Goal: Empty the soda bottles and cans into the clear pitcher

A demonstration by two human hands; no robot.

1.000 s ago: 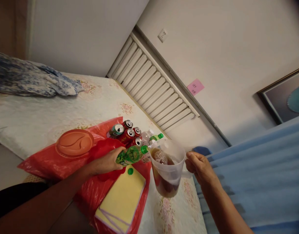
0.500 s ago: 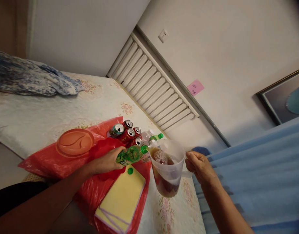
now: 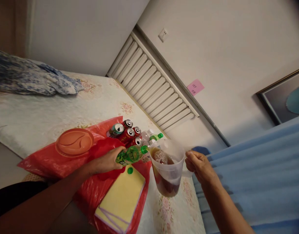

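My left hand (image 3: 109,160) is closed around a green-labelled drink bottle (image 3: 131,155), tipped on its side. The bottle's uncapped mouth reaches the rim of a clear plastic measuring jug (image 3: 167,175). Brown liquid with bubbles on its surface fills part of the jug. My right hand (image 3: 198,164) grips the jug's handle at the right and keeps it tilted above the cloth. Below the bottle, a green cap (image 3: 130,170) rests on a folded yellow cloth (image 3: 122,198).
A red plastic bag (image 3: 42,159) lies under an orange lid (image 3: 75,142). Several drink cans (image 3: 130,132) and small bottles (image 3: 155,137) stand behind my left hand. The flowered tablecloth (image 3: 103,104) reaches a white radiator (image 3: 154,81); a blue curtain (image 3: 256,169) hangs at right.
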